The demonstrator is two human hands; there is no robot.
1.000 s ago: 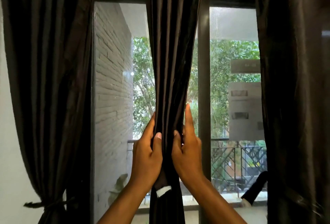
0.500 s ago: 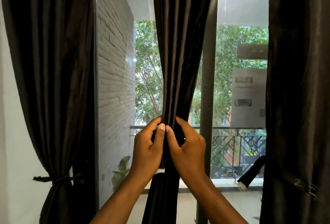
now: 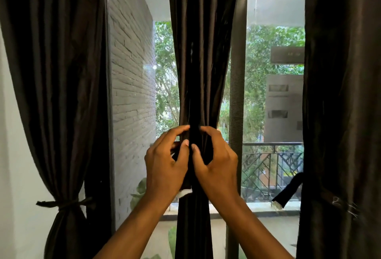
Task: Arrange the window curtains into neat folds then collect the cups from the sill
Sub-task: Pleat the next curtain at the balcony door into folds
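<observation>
**Middle curtain being gathered for tying**

The middle curtain [image 3: 201,73] is being held at its narrowest point by both hands, in front of the window between the two panes. The left hand [image 3: 165,168] is being curled round the left edge of the bundle, and a dark strap is apparently being pinched in its fingers [image 3: 184,147]; a white end of tie-back [image 3: 184,192] is showing just below that hand. The right hand [image 3: 216,166] is being wrapped round the right edge, its thumb meeting the left thumb on the cloth.

For the step to be done well, the pleats should be kept stacked flat and even while the strap is being drawn round, so that no fold is being crushed or left hanging out. The bundle is best held firmly by one hand while the tie is being fastened by the other.

The left curtain [image 3: 55,93] is already tied; on the right curtain [image 3: 342,93] a strap [image 3: 288,192] is hanging loose. No cups can be made out on the sill [image 3: 268,207]
</observation>
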